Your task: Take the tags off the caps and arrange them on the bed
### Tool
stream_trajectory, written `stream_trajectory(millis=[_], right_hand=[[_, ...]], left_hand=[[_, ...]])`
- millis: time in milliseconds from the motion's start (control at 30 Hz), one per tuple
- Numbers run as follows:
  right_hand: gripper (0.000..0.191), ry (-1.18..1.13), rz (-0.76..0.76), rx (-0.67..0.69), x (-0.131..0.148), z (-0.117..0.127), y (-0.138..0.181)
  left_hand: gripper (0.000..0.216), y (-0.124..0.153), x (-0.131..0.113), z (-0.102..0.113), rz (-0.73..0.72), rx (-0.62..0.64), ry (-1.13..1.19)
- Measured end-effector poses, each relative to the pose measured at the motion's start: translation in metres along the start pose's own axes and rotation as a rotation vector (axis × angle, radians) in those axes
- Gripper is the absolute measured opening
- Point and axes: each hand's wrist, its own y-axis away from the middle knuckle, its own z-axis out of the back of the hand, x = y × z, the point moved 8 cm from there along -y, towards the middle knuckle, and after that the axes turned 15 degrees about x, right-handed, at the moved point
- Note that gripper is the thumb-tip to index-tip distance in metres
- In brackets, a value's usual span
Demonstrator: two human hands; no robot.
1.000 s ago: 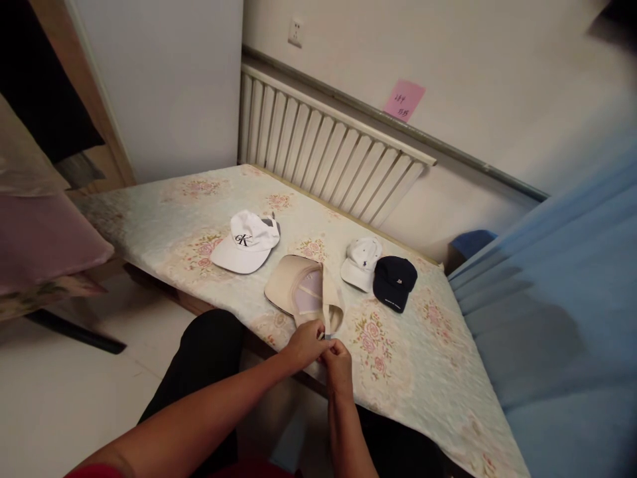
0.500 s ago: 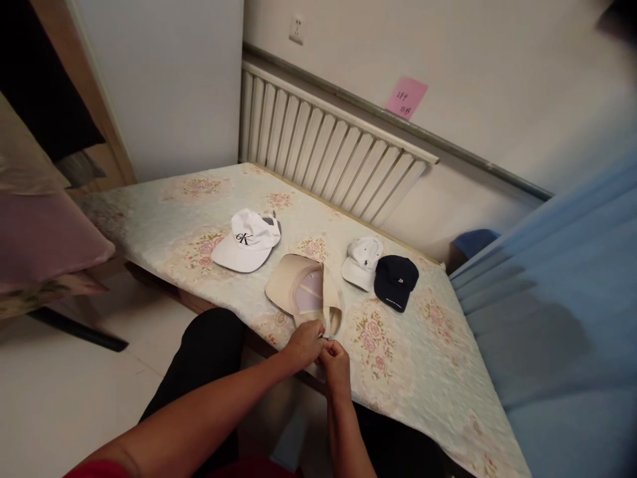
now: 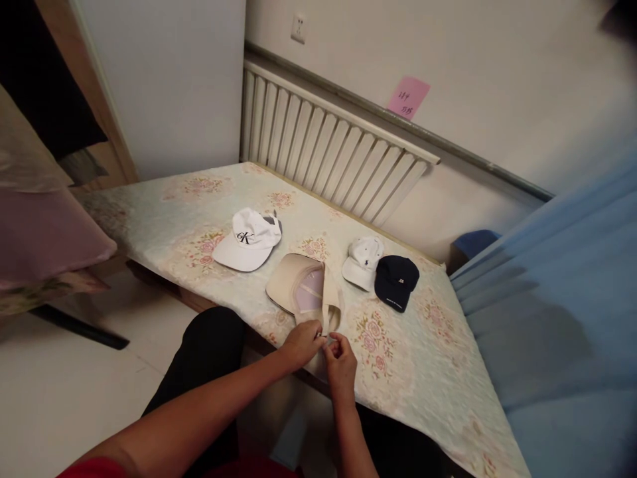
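i watch both hands meet at the near edge of the table (image 3: 164, 219), right at the back strap (image 3: 329, 326) of the beige cap (image 3: 298, 285). the left hand (image 3: 302, 344) comes in from the left and the right hand (image 3: 341, 362) from below. their fingertips are pressed together on the strap end, thumbs and forefingers pinching it between them, and the right hand's other fingers are curled in. i cannot tell whether a buckle sits inside the pinch, as it is too small to make out.

the cap lies upside down with its hollow facing up. its long axis runs away from the fingers toward the far left: strap nearest the hands, crown opening just beyond, brim farthest off. neither hand is nearer than the other, since both touch the same spot.

the beige cloth looks soft and limp. the strap is a narrow band arching over the rear opening, with a paler lining inside the crown and a stiffer curved brim. the table wears a quilted pale green cover with pink flowers.

well apart to the left a white cap with a black logo (image 3: 247, 240) rests right way up. to the right a smaller white cap (image 3: 362, 263) touches a navy cap (image 3: 396, 281). behind stand a ribbed radiator (image 3: 328, 153) and a pink note (image 3: 408, 97) on the wall, and a blue curtain (image 3: 562, 299) hangs at the right.
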Motion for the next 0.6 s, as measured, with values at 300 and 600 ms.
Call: stream_trajectory(millis=[300,600], right_hand=[[0.033,0.192,0.158,0.033,0.007,0.000,0.000],[0.010,0.131,0.065,0.082,0.004,-0.001,-0.004]], left_hand=[[0.009,0.008,-0.013,-0.002,-0.155,0.070,-0.183],[0.006,0.009,-0.004,-0.012,-0.289,0.191,-0.385]])
